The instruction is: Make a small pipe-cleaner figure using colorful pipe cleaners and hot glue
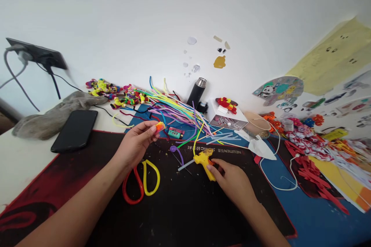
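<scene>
pinching an orange piece [160, 127], the left hand [141, 136] sits left of and beyond the glue gun [204, 159], whose stick [186, 165] points leftward; the right hand [232, 176], nearer, grips its handle [210, 173] from the right, over the mat [174, 216].

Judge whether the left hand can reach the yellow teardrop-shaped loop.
Probably yes: the yellow loop lies close by, apparently uncovered, though the left hand holds a small orange-and-yellow piece.
</scene>
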Motion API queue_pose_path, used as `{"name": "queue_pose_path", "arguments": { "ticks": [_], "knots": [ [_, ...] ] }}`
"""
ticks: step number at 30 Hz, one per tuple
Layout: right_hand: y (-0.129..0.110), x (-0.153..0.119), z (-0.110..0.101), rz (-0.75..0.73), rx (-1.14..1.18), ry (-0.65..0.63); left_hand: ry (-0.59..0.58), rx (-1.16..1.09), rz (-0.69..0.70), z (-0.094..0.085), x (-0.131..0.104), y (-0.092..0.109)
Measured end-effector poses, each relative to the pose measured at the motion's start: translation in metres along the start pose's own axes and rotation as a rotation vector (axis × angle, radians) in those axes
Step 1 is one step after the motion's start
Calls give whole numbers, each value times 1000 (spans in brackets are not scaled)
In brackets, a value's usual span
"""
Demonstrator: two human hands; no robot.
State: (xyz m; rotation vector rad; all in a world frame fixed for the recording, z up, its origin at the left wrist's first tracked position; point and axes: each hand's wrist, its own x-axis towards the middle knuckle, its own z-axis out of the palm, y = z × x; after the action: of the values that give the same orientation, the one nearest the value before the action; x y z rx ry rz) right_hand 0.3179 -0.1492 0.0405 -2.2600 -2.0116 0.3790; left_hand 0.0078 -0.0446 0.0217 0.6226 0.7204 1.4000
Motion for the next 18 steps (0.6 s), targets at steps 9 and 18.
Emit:
{"name": "queue_pose_path", "arguments": {
  "ticks": [9, 18],
  "knots": [
    [-22, 23, 6, -247, 79, 141, -15, 11, -4, 0, 0, 0],
    [-95, 65, 16, -428, -107, -24, -32, 10, -27, 4, -2, 1]
  ]
}}
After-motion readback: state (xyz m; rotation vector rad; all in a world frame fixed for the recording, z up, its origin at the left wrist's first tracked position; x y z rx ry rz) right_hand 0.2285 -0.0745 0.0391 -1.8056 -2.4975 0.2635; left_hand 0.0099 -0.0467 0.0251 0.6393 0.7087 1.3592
